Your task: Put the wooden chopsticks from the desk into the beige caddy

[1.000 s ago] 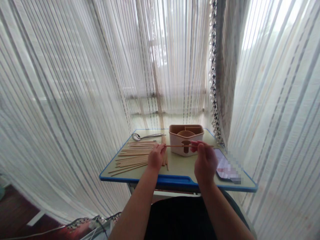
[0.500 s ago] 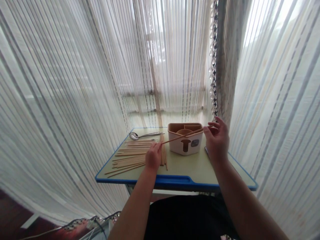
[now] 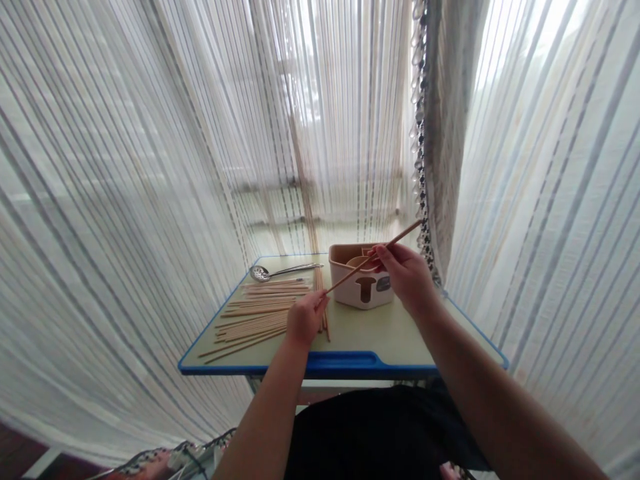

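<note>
A single wooden chopstick slants up to the right between my two hands. My left hand pinches its lower end, just above the loose chopsticks. My right hand grips it farther up, in front of the right side of a utensil holder, and the upper end sticks out past my fingers. This holder is white outside and brown inside, with compartments and a T-shaped front opening. Several chopsticks lie spread on the table left of my left hand; others lie lengthwise, partly behind that hand.
A slotted metal ladle lies at the table's back left, its handle pointing right. The pale table has a blue edge with a raised front strip. Sheer striped curtains hang close behind and on both sides.
My right hand has moved left and inward along the chopstick, closing its fingers around it. The chopstick now tilts more steeply, its upper end raised. The view has shifted slightly.
</note>
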### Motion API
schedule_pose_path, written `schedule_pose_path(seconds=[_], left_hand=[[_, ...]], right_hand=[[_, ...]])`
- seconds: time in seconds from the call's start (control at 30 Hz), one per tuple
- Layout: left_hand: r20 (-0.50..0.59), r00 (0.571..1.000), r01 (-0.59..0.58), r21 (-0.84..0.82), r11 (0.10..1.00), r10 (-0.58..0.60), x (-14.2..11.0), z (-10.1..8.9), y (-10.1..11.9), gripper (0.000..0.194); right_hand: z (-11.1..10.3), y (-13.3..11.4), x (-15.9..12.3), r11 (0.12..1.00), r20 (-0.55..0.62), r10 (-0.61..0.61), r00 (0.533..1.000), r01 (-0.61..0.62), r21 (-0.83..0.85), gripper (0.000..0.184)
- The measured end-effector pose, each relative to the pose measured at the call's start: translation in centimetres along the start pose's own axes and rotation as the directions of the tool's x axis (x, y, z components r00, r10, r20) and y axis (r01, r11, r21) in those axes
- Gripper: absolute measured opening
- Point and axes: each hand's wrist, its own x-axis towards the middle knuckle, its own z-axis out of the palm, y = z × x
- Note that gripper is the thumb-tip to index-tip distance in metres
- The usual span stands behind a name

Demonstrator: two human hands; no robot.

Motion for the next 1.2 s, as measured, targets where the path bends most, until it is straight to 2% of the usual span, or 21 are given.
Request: schedule_pose_path(seconds=[0.07, 0.13, 0.2, 0.27, 0.37, 0.47, 0.53, 0.6, 0.67, 0.73, 0.8, 0.83, 0.9, 0.97, 1.03, 1.1, 1.2], left_hand=[[-0.036, 0.999, -0.004, 0.006, 1.0, 0.004, 0.0, 0.1, 0.0, 0.025], [-0.08, 0.997, -0.009, 0.019, 1.0, 0.011, 0.0, 0.2, 0.0, 0.025], [-0.09, 0.995, -0.028, 0.031, 0.999, 0.031, -0.1, 0.3, -0.1, 0.023], [-0.073, 0.996, -0.043, 0.033, 0.999, 0.046, -0.3, 0.5, -0.1, 0.022], [-0.087, 0.995, -0.047, 0.031, 0.998, 0.05, -0.5, 0.6, 0.2, 0.021], [-0.196, 0.976, -0.085, 0.045, 0.995, 0.092, 0.7, 0.1, 1.2, 0.025], [-0.246, 0.951, -0.182, 0.049, 0.982, 0.188, 2.7, -0.5, 1.9, 0.043], [-0.248, 0.927, -0.288, 0.011, 0.957, 0.282, 5.4, -1.1, 2.7, 0.064], [-0.23, 0.925, -0.329, -0.09, 0.94, 0.302, 8.4, -1.5, 3.6, 0.067], [-0.18, 0.951, -0.287, -0.226, 0.931, 0.25, 11.4, -1.7, 4.7, 0.051], [-0.034, 0.982, -0.184, -0.345, 0.921, 0.183, 14.0, -1.6, 6.1, 0.037], [0.072, 0.985, -0.117, -0.391, 0.913, 0.157, 15.2, -1.5, 6.7, 0.035], [0.304, 0.926, -0.067, -0.452, 0.89, 0.224, 17.1, -1.2, 7.9, 0.034], [0.442, 0.857, -0.014, -0.495, 0.869, 0.266, 18.3, -0.8, 8.6, 0.03], [0.513, 0.822, 0.077, -0.528, 0.846, 0.246, 19.0, -0.3, 8.7, 0.029], [0.538, 0.815, 0.147, -0.548, 0.823, 0.213, 19.2, 0.3, 8.5, 0.028], [0.465, 0.861, 0.093, -0.543, 0.835, 0.207, 19.1, 0.6, 8.2, 0.022]], right_hand=[[-0.2, -1.2, 1.1, 0.982, -0.166, -0.161, 0.973, 0.142, -0.124, 0.031], [-0.4, -2.2, 2.5, 0.937, -0.277, -0.304, 0.911, 0.233, -0.26, 0.031], [-0.3, -3.0, 4.2, 0.878, -0.3, -0.403, 0.865, 0.272, -0.395, 0.029], [0.2, -3.5, 5.9, 0.805, -0.265, -0.465, 0.845, 0.279, -0.523, 0.028], [1.1, -3.9, 8.4, 0.695, -0.19, -0.49, 0.851, 0.25, -0.674, 0.028], [1.4, -4.1, 10.6, 0.644, -0.13, -0.437, 0.89, 0.209, -0.736, 0.027], [1.1, -4.1, 11.7, 0.654, -0.108, -0.399, 0.911, 0.2, -0.729, 0.028], [0.6, -3.9, 12.3, 0.685, -0.119, -0.384, 0.916, 0.196, -0.702, 0.029], [0.0, -3.5, 12.6, 0.726, -0.143, -0.377, 0.915, 0.196, -0.66, 0.03], [-0.3, -3.3, 12.6, 0.762, -0.135, -0.365, 0.921, 0.211, -0.613, 0.031], [-0.4, -3.2, 12.4, 0.783, -0.087, -0.349, 0.933, 0.239, -0.574, 0.033], [-0.3, -3.3, 12.4, 0.788, -0.062, -0.347, 0.936, 0.255, -0.561, 0.033], [-0.1, -3.3, 12.3, 0.791, -0.011, -0.346, 0.938, 0.285, -0.541, 0.035], [-0.1, -3.2, 12.3, 0.795, 0.026, -0.338, 0.941, 0.3, -0.527, 0.036], [-0.2, -2.9, 12.5, 0.807, 0.053, -0.314, 0.948, 0.296, -0.511, 0.036], [-0.4, -2.5, 12.8, 0.827, 0.064, -0.286, 0.956, 0.28, -0.487, 0.034], [-0.5, -2.5, 13.0, 0.862, 0.102, -0.224, 0.969, 0.246, -0.444, 0.03]])
